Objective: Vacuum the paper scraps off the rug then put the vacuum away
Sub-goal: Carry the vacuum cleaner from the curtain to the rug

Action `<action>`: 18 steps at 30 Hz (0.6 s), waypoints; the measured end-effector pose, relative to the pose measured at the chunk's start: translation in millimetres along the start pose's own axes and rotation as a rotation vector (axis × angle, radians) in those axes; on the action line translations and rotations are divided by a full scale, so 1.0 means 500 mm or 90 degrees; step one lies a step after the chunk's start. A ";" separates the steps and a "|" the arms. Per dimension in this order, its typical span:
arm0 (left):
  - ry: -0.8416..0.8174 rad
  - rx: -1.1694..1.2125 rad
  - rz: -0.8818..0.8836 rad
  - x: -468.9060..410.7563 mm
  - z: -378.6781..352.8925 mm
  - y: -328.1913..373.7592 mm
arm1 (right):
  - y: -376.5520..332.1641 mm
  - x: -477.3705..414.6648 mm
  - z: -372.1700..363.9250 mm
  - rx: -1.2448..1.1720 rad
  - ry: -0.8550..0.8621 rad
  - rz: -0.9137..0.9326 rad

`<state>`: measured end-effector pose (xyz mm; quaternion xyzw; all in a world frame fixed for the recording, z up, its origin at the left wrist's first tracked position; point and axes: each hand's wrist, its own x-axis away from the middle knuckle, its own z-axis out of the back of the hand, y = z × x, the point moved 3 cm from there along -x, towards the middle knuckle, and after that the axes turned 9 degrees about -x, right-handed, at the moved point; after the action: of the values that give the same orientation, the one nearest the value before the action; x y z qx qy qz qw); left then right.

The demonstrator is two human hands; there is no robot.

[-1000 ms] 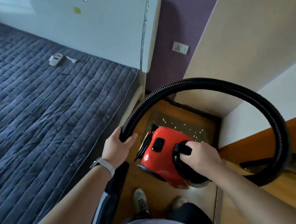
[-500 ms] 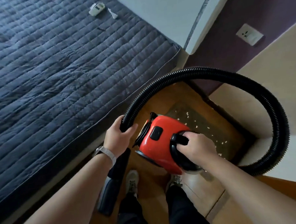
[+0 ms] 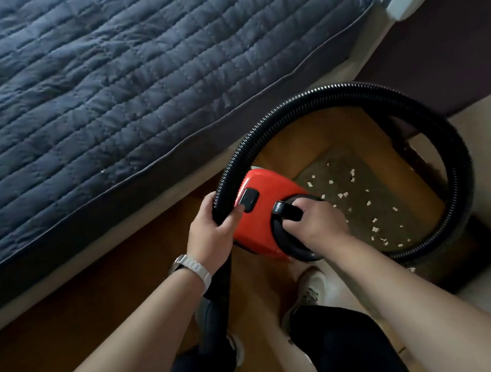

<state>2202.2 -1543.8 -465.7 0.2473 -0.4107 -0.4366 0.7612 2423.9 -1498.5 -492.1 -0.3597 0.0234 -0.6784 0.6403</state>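
Note:
A small red vacuum (image 3: 261,213) hangs above the wooden floor. My right hand (image 3: 316,224) grips its black carry handle. My left hand (image 3: 212,233) is closed around the black ribbed hose (image 3: 462,174) near its lower end, thumb resting by the black power button (image 3: 249,200). The hose loops up, right and back down around a small dark rug (image 3: 381,204). Several white paper scraps (image 3: 341,195) lie scattered on the rug. A black nozzle tube (image 3: 214,315) hangs below my left hand.
A bed with a dark blue quilted cover (image 3: 105,93) fills the left and top. A purple wall (image 3: 444,47) and pale wall corner stand at the right. My two feet in light shoes (image 3: 309,293) stand on the wooden floor (image 3: 89,322) below the vacuum.
The view has tilted further down, so the headboard and wall socket have left the frame. My left hand has shifted closer to the red body, thumb now at the button. Both grips are unchanged.

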 end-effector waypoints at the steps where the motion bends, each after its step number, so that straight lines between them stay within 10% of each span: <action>1: -0.002 0.001 0.003 -0.016 -0.020 -0.032 | 0.013 -0.023 -0.033 -0.001 0.000 0.001; 18: -0.045 0.127 0.049 -0.244 -0.302 -0.491 | 0.170 -0.375 -0.481 0.042 -0.098 0.224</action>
<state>2181.7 -1557.2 -777.9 0.2904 -0.4878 -0.3724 0.7342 2356.9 -1450.8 -798.0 -0.3796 0.0143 -0.5268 0.7604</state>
